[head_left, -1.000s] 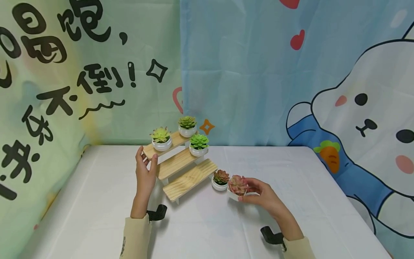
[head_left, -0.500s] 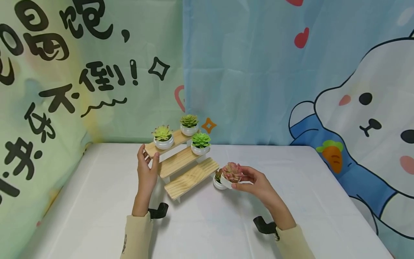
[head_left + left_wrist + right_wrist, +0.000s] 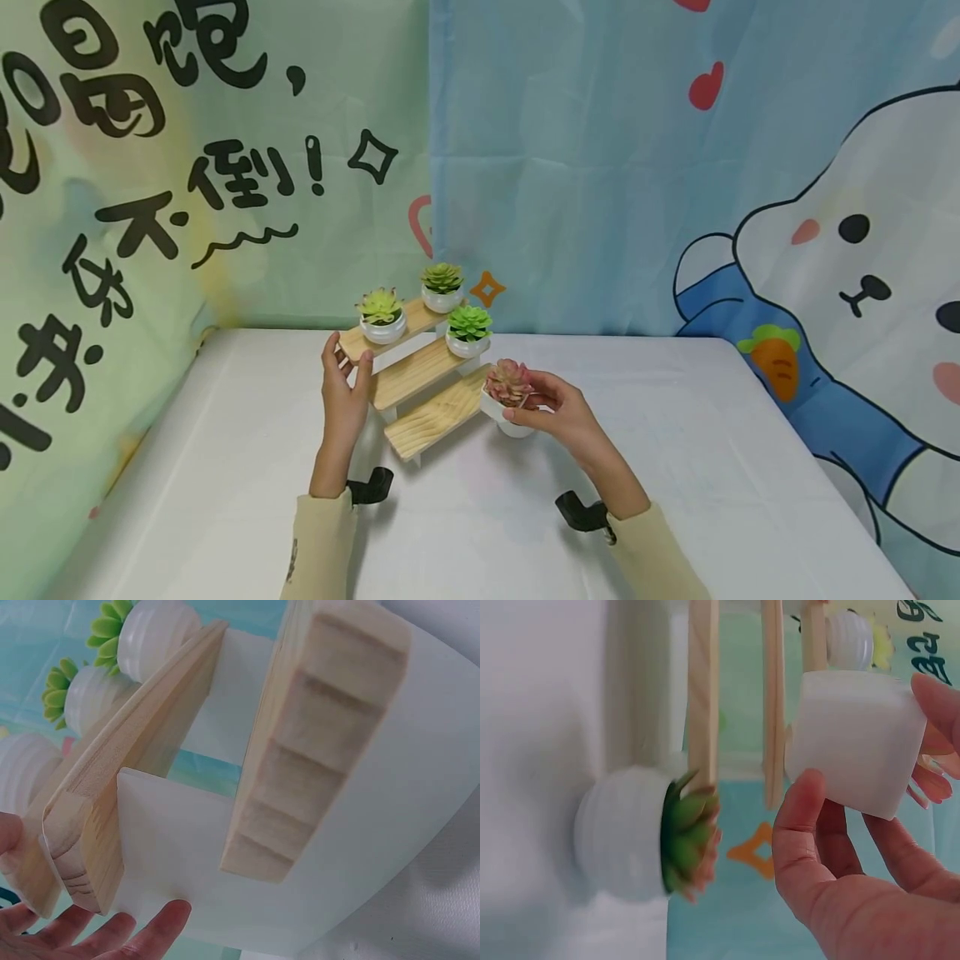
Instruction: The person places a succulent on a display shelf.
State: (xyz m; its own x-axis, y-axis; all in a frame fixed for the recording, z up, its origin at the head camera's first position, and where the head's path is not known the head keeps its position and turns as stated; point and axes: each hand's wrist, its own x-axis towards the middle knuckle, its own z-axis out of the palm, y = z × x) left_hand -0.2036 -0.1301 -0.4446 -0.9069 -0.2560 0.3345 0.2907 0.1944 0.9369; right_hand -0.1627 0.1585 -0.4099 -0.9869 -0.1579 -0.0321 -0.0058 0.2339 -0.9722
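Note:
My left hand (image 3: 343, 412) holds the left end of the top board of a three-tier wooden plant stand (image 3: 416, 371), thumb and fingers on either side of it. My right hand (image 3: 562, 408) grips a square white pot with a pink succulent (image 3: 508, 382), raised over the table beside the bottom board. Under it, a round-potted succulent (image 3: 694, 840) with green, reddish-tipped leaves stands on the table, mostly hidden in the head view. Two green succulents, one at the left (image 3: 381, 307) and one at the back (image 3: 442, 279), occupy the top board. Another bright green succulent (image 3: 468, 323) sits on the middle board.
The stand rests on a white-covered table (image 3: 675, 467) at a slant. Behind it hangs a printed cloth backdrop (image 3: 562, 208) with lettering and a cartoon bear. Black wrist mounts (image 3: 371, 486) are strapped to both forearms.
My right hand has carried the pink succulent up and leftward, over the round-potted one and close to the bottom board. The left hand keeps its place on the stand. The head view has shifted slightly.

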